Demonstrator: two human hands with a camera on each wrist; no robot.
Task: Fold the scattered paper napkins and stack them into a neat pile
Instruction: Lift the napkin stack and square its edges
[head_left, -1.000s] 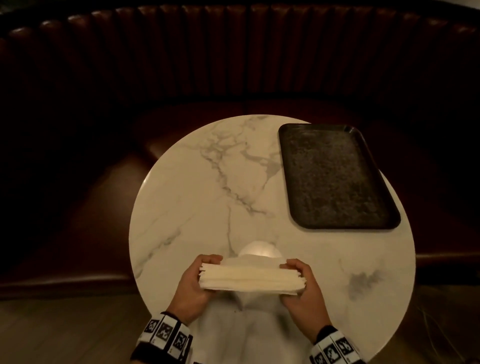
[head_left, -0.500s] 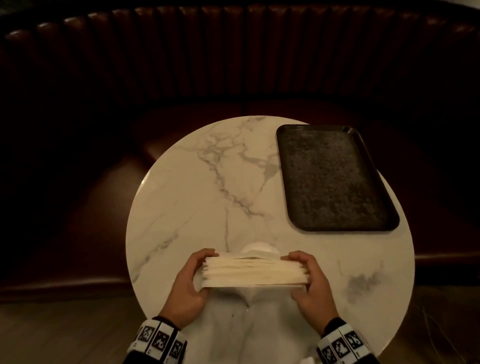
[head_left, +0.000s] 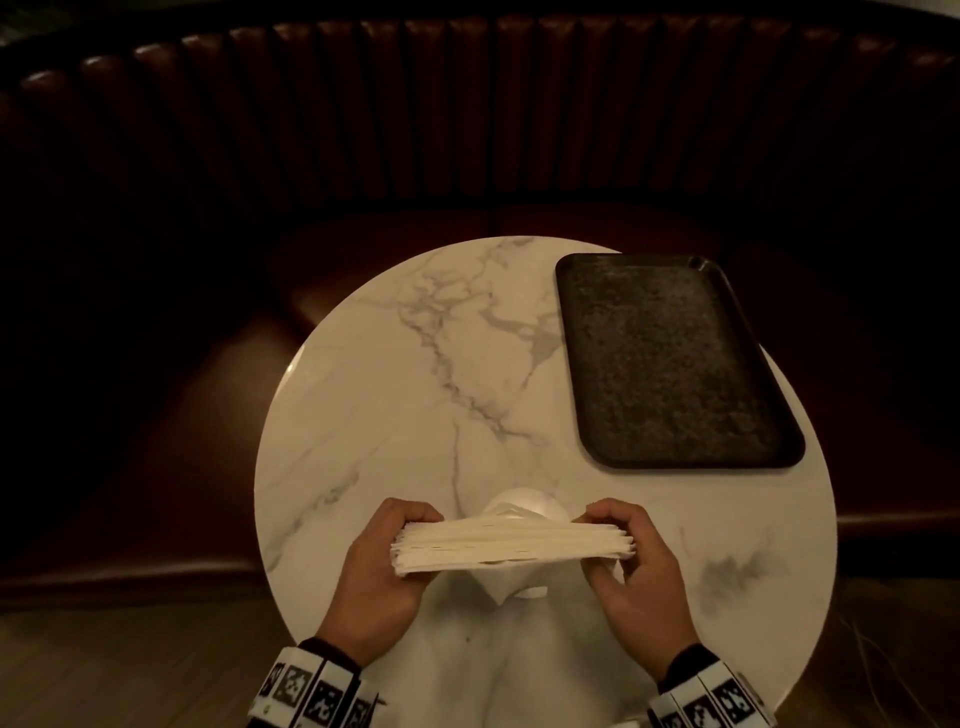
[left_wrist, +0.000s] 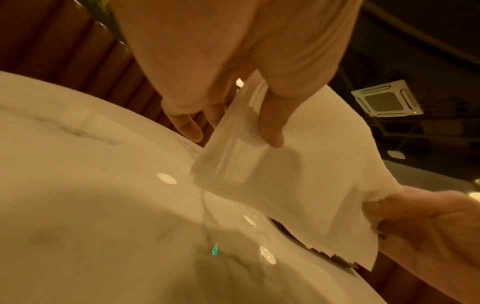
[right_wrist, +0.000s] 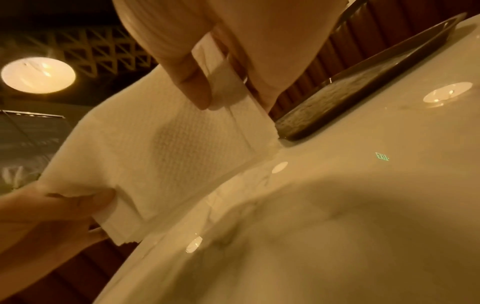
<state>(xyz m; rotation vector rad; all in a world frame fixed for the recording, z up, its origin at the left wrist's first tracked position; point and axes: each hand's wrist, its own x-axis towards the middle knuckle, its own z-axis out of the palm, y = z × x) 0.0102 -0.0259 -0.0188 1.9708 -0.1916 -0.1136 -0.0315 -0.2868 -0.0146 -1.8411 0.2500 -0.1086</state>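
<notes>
A thick stack of white paper napkins (head_left: 511, 543) is held edge-on above the near part of the round marble table (head_left: 395, 395). My left hand (head_left: 384, 566) grips the stack's left end and my right hand (head_left: 631, 558) grips its right end, thumbs below and fingers curled over the top. In the left wrist view the napkin stack (left_wrist: 285, 174) hangs from my left hand (left_wrist: 233, 115), with my right hand (left_wrist: 426, 224) at its far end. In the right wrist view my right hand (right_wrist: 221, 90) pinches the napkins (right_wrist: 161, 156) and my left hand (right_wrist: 52, 214) holds the other end.
A dark rectangular tray (head_left: 670, 358) lies on the table's far right, also visible as the tray (right_wrist: 363, 82) behind the napkins. A dark ribbed leather bench (head_left: 467, 130) curves round behind the table. Wooden floor (head_left: 130, 675) shows at the lower left.
Both hands have lifted the stack slightly and tilted it, so its long edge faces me; the right hand's fingers have curled further over the right end.
</notes>
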